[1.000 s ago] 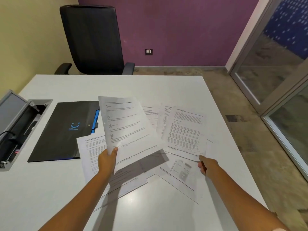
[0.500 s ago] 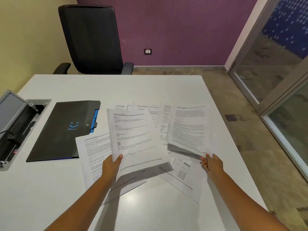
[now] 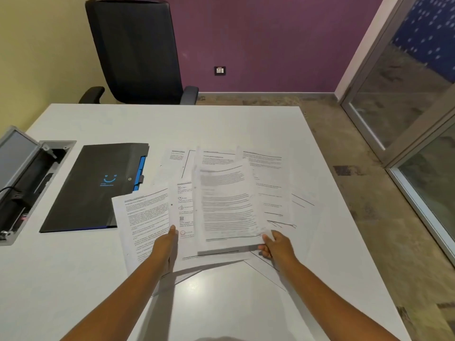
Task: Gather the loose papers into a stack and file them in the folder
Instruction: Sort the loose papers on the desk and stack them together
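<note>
Several printed white sheets [image 3: 270, 183] lie overlapping on the white table [image 3: 221, 124]. My left hand [image 3: 166, 244] grips the lower left corner of a sheet with small icons [image 3: 183, 212], held low over the pile. My right hand [image 3: 277, 244] pinches the bottom edge of a blurred text sheet [image 3: 226, 203], which now overlaps the icon sheet. Another text sheet [image 3: 142, 217] lies flat to the left, its corner over the black folder [image 3: 98, 188]. The folder is shut, with a blue smile mark and blue tabs.
An open cable box [image 3: 27, 188] with a raised lid is sunk into the table's left edge. A black office chair [image 3: 138, 50] stands behind the far edge. The table's right edge drops to the floor beside a glass partition [image 3: 418, 114].
My right hand has carried its sheet leftward onto the sheet in my left hand. The left hand has lowered its sheet toward the table.
</note>
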A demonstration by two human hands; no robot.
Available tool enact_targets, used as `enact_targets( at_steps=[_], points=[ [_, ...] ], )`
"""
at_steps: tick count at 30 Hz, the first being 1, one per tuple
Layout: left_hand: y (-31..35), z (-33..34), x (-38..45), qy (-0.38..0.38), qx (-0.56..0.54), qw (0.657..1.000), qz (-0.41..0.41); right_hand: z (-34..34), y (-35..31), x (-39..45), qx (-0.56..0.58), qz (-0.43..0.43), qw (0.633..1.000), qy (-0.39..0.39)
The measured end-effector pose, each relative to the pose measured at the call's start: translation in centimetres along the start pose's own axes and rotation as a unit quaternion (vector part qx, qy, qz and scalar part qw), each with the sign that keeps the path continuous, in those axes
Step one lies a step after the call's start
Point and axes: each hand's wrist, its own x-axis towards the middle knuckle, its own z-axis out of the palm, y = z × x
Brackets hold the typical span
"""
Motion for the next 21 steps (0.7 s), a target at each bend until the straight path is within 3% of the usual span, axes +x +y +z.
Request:
enact_targets(
  at_steps=[8, 13, 17, 21],
  points=[
    [-0.5, 0.0, -0.6, -0.046, 0.023, 0.998, 0.037, 2.2, 0.8, -1.8, -0.115, -0.026, 0.989, -0.091],
    [-0.2, 0.0, -1.2, -0.063, -0.003, 0.995, 0.080, 1.7, -0.1, -2.0, -0.195, -0.072, 0.978, -0.030],
    [0.5, -0.5, -1.8, -0.091, -0.021, 0.986, 0.139, 1.3, -1.8, -1.8, -0.165, -0.075, 0.983, -0.013],
    [1.5, -0.8, -2.2, -0.123, -0.009, 0.974, 0.189, 1.0, -4.0, -2.3, -0.009, -0.080, 0.995, -0.061]
  ],
)
